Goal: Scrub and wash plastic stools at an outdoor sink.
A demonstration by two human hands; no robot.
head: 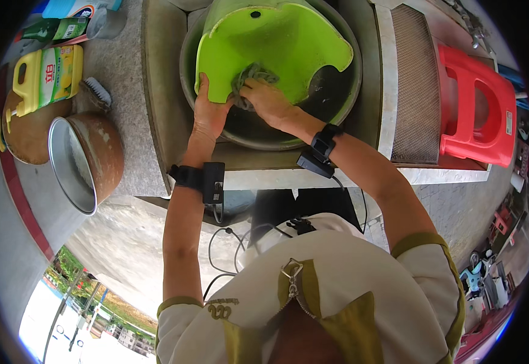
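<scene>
A lime-green plastic stool (282, 34) lies tipped in a wide metal basin (359, 68), its hollow underside facing me. My left hand (210, 111) grips the stool's near left edge, thumb along the outer side and the fingers partly hidden behind the rim. Bunched under my right hand (266, 102) is a wet grey-green cloth (257, 73), pressed against the inside of the stool near that same edge. My right fingers curl into the cloth. Dark water (332, 95) shows in the basin to the right of the stool.
The basin sits in a concrete sink (371, 109). Left ledge: a metal pot (105, 154) on its side, a scrub brush (97, 93), a yellow detergent jug (59, 75), a green bottle (55, 29). To the right are a ribbed washboard slab (414, 86) and a red plastic stool (464, 104).
</scene>
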